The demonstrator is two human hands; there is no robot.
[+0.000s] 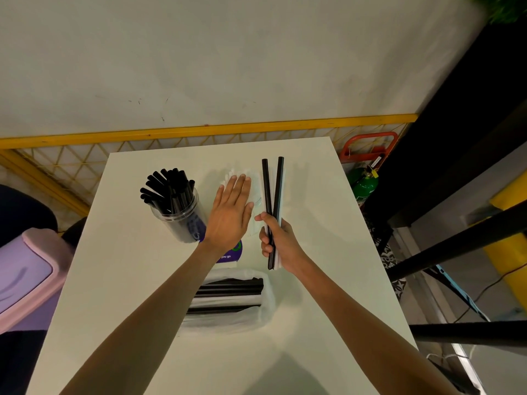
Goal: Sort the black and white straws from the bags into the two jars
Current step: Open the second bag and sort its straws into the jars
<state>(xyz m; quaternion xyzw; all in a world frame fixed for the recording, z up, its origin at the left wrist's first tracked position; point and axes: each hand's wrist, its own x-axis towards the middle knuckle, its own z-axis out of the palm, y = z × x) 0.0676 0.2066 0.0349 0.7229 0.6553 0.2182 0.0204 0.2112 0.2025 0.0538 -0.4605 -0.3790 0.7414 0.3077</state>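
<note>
Black straws (pixel 266 189), two plus some white, gripped in your right hand (pixel 281 240), long axis pointing away from you. Target jar (pixel 176 212) stands left, beyond your left hand (pixel 229 215), which lies flat, straight-fingered, over white straws (pixel 232 171). Left hand nearer jar. Bag (pixel 228 323) lies on bench (pixel 128 280) close to you.

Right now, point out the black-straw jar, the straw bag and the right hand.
black-straw jar (pixel 174 225): head view, on its clear wall.
straw bag (pixel 225 322): head view, on its near plastic edge.
right hand (pixel 281 238): head view, middle of the hand.
</note>
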